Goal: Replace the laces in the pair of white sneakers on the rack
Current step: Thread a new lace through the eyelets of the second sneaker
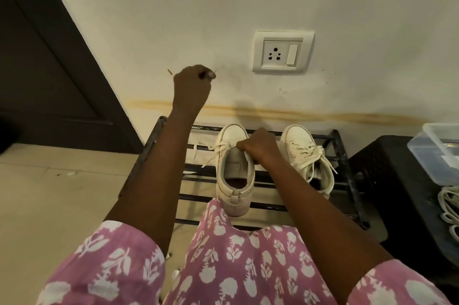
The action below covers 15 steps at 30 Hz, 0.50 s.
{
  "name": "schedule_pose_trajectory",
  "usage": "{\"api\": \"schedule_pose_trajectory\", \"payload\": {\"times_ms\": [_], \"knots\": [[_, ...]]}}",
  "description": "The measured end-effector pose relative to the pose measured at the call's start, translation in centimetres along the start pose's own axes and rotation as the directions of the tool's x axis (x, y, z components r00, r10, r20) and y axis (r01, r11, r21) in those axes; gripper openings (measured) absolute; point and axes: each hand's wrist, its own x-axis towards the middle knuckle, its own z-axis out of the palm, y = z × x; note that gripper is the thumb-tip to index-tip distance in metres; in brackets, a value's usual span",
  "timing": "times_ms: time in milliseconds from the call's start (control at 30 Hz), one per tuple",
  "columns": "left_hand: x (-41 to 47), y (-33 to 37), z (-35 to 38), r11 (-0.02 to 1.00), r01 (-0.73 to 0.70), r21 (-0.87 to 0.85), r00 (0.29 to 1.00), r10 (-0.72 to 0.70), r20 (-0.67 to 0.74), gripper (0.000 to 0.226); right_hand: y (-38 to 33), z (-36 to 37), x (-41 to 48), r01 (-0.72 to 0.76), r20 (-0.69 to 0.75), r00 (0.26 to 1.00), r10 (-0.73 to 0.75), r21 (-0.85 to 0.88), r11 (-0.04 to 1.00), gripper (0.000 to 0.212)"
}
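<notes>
Head view: my left arm reaches up along the wall, left hand (pixel 192 82) clenched in a fist; I cannot tell whether it pinches anything. My right hand (pixel 258 147) grips the tongue of one white sneaker (pixel 234 180) on the rack (pixel 196 197). The second sneaker (pixel 304 153) stands just beside it.

Corner of a home hallway. Beneath the right hand (pixel 258 145), a black metal slatted shoe rack (pixel 344 155) holds the white lace-up sneaker (pixel 233 180) it grips. A white plastic wall socket (pixel 283 51) sits above that hand; a dark brown wooden door (pixel 37 56) stands left of the left hand (pixel 192 83).
</notes>
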Motion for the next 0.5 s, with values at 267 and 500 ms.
{"api": "schedule_pose_trajectory", "payload": {"times_ms": [267,500], "knots": [[-4.9,-0.7,4.6,0.989,0.148,-0.010,0.805,-0.115,0.582,0.016,0.9,-2.2,0.6,-0.020,-0.009,1.000,0.020,-0.008,1.000,0.021],[-7.4,-0.5,8.0,0.973,0.213,0.091,0.811,-0.228,0.539,0.033,3.2,-4.4,0.5,-0.119,0.021,0.993,0.117,0.215,0.969,0.025]]}}
